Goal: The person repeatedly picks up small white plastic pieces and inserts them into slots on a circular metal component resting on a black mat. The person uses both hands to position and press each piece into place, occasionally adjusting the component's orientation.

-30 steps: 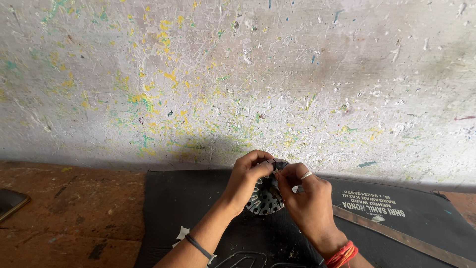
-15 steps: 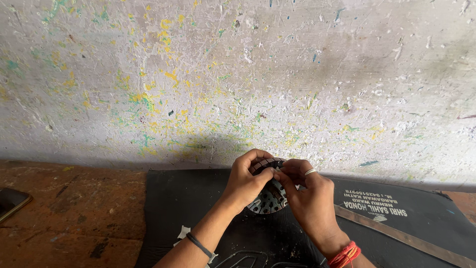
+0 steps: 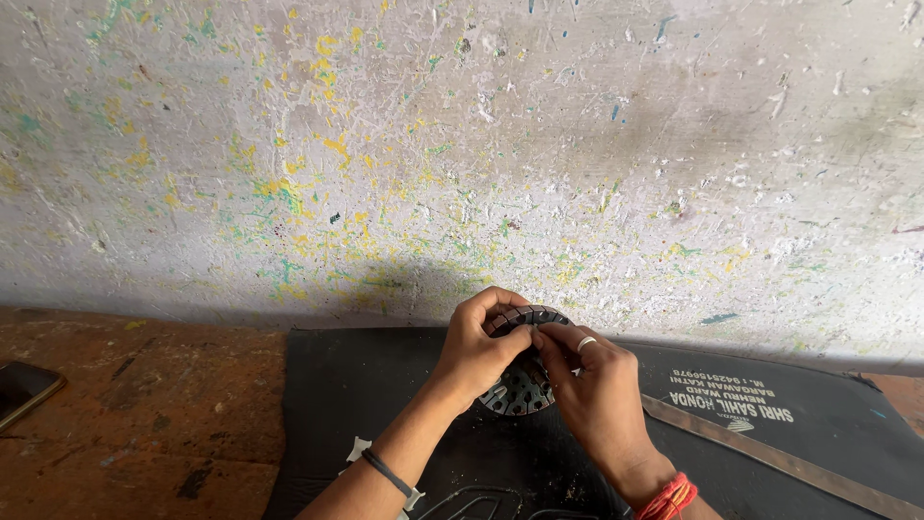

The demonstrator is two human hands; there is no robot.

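Note:
A round dark metal disc with many slots around its rim (image 3: 525, 385) is held upright over a black mat (image 3: 375, 385). My left hand (image 3: 479, 351) grips its left and upper edge, with a black band on the wrist. My right hand (image 3: 597, 400) holds the right side, its fingertips meeting the left hand's at the disc's top. A silver ring is on one right finger and a red thread band circles the right wrist. Most of the disc is hidden behind the fingers.
A paint-speckled whitish wall (image 3: 462, 144) rises right behind the mat. Reddish-brown worn floor (image 3: 135, 414) lies to the left, with a dark phone (image 3: 24, 390) at the left edge. A long flat metal strip (image 3: 780, 460) lies diagonally on the mat's right.
Both hands stay on the disc. The fingertips have shifted slightly along its upper rim; the disc sits a little lower and nearer the mat.

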